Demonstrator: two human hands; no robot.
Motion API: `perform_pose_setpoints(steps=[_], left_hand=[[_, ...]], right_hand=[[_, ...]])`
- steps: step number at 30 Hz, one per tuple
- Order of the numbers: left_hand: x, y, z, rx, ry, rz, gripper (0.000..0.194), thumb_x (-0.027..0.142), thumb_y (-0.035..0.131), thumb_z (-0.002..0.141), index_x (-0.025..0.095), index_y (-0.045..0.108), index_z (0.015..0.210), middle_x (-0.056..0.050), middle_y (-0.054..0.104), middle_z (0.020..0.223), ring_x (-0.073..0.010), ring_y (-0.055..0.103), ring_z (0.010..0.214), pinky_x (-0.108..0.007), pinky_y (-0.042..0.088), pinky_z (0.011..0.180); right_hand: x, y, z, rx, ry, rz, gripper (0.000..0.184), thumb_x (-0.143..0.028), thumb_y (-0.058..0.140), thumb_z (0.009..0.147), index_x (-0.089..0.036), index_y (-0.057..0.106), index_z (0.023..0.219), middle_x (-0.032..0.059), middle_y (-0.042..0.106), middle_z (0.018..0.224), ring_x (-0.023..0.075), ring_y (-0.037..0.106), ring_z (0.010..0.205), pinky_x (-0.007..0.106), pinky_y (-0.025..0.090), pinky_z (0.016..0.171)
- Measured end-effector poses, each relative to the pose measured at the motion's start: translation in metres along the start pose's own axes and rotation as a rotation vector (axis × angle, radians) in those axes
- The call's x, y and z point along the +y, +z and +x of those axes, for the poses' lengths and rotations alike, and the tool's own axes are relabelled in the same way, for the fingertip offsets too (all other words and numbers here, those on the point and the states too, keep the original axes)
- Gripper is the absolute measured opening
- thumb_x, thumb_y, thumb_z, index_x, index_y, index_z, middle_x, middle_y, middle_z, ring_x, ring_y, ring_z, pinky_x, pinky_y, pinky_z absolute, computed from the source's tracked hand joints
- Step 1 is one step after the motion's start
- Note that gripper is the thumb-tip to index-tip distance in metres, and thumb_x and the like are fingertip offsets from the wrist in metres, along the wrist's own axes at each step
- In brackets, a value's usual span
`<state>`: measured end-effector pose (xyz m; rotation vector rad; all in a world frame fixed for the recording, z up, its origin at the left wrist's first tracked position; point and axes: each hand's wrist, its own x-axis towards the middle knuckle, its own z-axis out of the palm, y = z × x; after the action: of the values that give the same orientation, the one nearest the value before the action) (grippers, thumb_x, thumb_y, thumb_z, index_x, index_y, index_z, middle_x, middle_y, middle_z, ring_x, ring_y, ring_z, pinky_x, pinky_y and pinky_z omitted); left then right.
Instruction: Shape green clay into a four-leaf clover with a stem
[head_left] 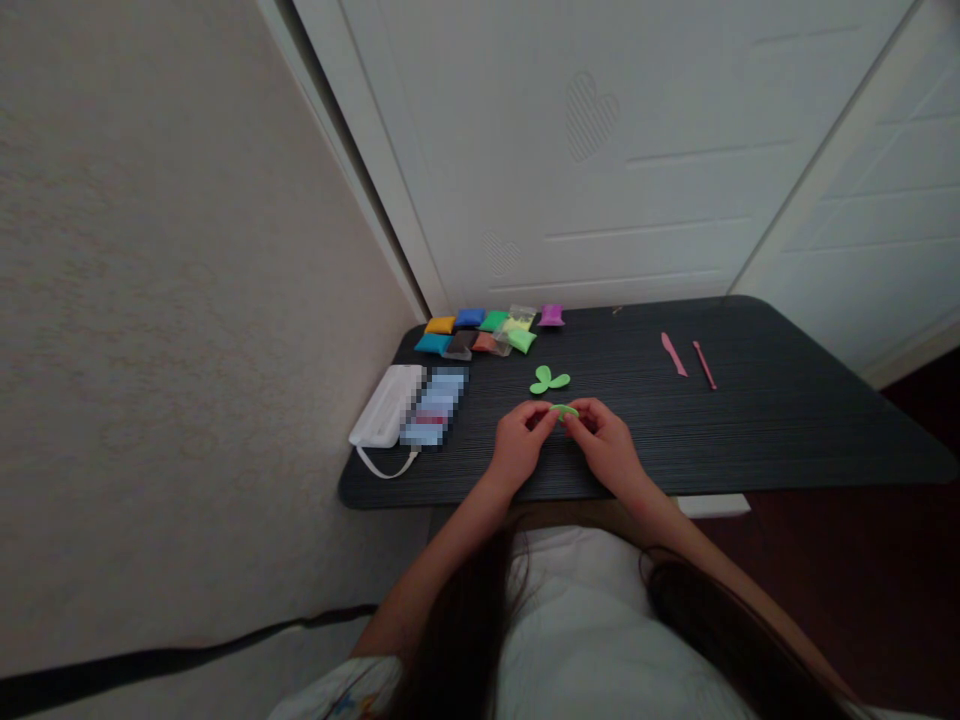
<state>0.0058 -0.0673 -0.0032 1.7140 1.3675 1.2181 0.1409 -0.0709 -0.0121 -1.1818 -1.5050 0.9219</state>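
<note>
Between my fingertips is a small flat piece of light green modelling clay [564, 411]. My left hand [520, 437] pinches its left end, while my right hand [600, 435] has the right end between thumb and fingers. Both hands are just above the near part of the black table [750, 440]. Just beyond them lies a light green clay shape with three petal-like lobes [550, 380]. Parts of the held piece are covered by my fingers.
Several coloured clay packets [471, 317] lie at the back left, with a purple one [552, 316] beside them. A white power bank [388, 405] is cabled to a phone [435, 408] on the left. A pink plastic knife [673, 354] and a thin pink tool [704, 365] lie to the right.
</note>
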Motion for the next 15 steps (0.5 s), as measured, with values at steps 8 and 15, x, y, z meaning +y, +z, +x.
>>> perform_pose_setpoints(steps=[8, 15], left_hand=[[0.0031, 0.0004, -0.0012, 0.006, 0.015, 0.002, 0.021, 0.033, 0.051, 0.074, 0.017, 0.06, 0.084, -0.002, 0.062, 0.079, -0.0134, 0.055, 0.07, -0.025, 0.043, 0.065], [0.0047, -0.0008, -0.0011, -0.034, 0.017, 0.001, 0.022, 0.033, 0.048, 0.076, 0.018, 0.06, 0.086, -0.002, 0.063, 0.085, -0.0139, 0.055, 0.076, -0.025, 0.043, 0.071]], right_hand=[[-0.0029, 0.0007, -0.0007, -0.002, -0.013, -0.022, 0.023, -0.039, 0.046, 0.076, -0.019, 0.055, 0.086, 0.0019, 0.061, 0.073, 0.0147, 0.056, 0.065, 0.027, 0.043, 0.061], [-0.0044, -0.0004, -0.0016, 0.022, -0.045, -0.035, 0.023, -0.035, 0.046, 0.077, -0.021, 0.054, 0.094, 0.0022, 0.061, 0.08, 0.0151, 0.056, 0.069, 0.028, 0.044, 0.065]])
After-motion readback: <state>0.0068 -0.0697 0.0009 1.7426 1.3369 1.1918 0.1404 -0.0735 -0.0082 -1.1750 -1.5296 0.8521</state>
